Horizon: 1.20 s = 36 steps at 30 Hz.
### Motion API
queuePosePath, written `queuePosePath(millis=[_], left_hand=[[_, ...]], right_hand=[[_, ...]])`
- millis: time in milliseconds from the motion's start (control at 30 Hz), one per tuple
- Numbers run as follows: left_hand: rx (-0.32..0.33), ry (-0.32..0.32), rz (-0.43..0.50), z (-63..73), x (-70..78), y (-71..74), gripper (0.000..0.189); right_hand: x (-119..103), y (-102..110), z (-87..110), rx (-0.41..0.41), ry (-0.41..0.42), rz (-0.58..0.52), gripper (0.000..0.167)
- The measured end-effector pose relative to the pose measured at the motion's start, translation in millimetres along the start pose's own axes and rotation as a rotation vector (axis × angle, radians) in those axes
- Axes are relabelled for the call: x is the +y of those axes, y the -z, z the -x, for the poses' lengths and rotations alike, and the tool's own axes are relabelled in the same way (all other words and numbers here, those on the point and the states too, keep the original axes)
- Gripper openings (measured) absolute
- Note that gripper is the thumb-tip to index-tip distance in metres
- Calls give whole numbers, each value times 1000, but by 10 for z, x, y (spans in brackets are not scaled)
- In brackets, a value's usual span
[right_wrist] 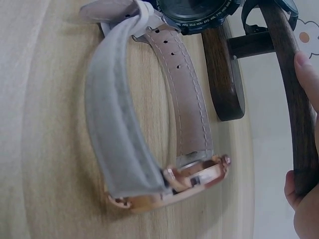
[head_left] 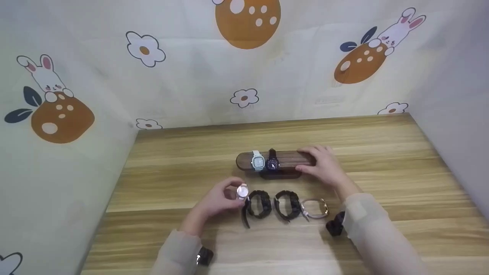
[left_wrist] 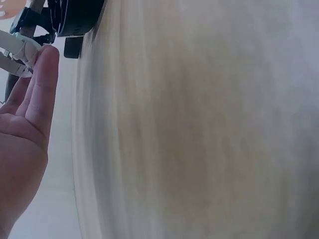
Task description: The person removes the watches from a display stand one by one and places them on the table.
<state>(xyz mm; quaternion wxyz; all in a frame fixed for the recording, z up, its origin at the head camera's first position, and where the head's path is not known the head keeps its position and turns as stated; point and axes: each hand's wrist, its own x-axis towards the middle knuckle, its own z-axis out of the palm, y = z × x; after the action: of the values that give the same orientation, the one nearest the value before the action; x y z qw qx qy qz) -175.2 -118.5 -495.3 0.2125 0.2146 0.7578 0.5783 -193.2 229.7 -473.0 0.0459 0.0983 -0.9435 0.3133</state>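
Pinching a white-strapped wristwatch between thumb and fingers of the left hand, on the near side of the dark wooden watch stand, just left of a black wristwatch. Gripping the stand's right end with the right hand, thumb near and fingers far. Probably light, flexible in the strap, slippery at the case, fragile at the glass; best taken by the case's edges, clear of the dial. Likely stiff and heavier at the stand; best steadied by the bar's end.
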Motion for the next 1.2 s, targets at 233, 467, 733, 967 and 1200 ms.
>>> queuePosePath(millis=[233,467,733,967,1200], left_hand=[[-43,-3,-62,67,34,-40,57],[-72,-28,-222,137,79,-99,57],[-124,-34,-256,194,86,-188,55],[-147,-46,-262,239,67,-253,54],[-193,-71,-299,266,101,-308,50]], right_hand=[[-27,13,-2,-14,-17,-5,65],[-17,-6,4,-23,-22,7,67],[6,-32,13,9,3,18,65],[-8,-18,13,0,1,25,66],[-11,0,3,-6,-7,26,69]])
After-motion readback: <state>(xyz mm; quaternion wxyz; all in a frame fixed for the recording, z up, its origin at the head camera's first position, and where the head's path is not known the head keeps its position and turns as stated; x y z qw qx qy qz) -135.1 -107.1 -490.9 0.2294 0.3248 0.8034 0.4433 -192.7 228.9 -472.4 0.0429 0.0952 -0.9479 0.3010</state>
